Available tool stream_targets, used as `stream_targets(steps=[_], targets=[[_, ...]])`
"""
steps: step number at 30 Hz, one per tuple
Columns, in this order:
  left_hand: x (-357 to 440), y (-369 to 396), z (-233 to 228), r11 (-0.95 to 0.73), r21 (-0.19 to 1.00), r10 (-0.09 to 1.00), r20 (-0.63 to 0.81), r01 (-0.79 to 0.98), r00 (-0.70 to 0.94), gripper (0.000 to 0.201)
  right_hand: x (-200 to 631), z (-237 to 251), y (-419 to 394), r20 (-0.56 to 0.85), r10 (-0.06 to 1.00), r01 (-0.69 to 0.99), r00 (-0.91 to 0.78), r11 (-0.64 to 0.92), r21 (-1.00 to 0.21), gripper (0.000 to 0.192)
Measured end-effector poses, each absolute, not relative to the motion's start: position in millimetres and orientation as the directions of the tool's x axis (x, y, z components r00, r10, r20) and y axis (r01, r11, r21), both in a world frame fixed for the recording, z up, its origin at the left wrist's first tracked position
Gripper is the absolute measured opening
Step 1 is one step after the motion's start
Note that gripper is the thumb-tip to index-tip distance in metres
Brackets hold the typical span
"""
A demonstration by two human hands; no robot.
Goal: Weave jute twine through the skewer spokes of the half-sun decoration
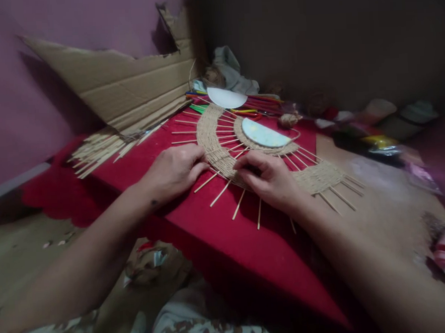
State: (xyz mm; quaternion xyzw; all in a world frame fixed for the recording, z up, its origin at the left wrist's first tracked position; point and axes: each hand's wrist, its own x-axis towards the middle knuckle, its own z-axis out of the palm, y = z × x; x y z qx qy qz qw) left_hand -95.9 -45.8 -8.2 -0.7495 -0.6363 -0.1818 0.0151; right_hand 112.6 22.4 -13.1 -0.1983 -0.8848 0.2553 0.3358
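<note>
Two hands on the woven half-ring.
Left hand presses flat, open; right hand pinches weave strand between spokes fanning toward red cloth's near edge.

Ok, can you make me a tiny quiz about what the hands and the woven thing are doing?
1. True or false: both hands touch the woven fan piece.
2. What colour is the cloth under the weaving? A) blue B) red C) white
3. What lies piled on the far left edge of the cloth?

Key:
1. True: the left hand rests on its left rim and the right hand presses its lower edge.
2. B, red.
3. A bundle of loose sticks, in front of the torn cardboard.
</note>
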Motion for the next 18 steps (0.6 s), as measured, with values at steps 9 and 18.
stream_targets(steps=[9, 18], targets=[[-98.9, -44.9, -15.8, -0.143, 0.275, 0.929, 0.37, 0.951, 0.033, 0.021, 111.7, -7.4, 20.9, 0.255, 0.723, 0.217, -0.642, 0.491, -0.844, 0.01], [-101.0, -43.1, -12.9, -0.106, 0.286, 0.917, 0.4, 0.952, -0.018, 0.018, 112.7, -3.1, 16.7, 0.36, 0.735, 0.219, -0.575, 0.562, -0.798, 0.006]])
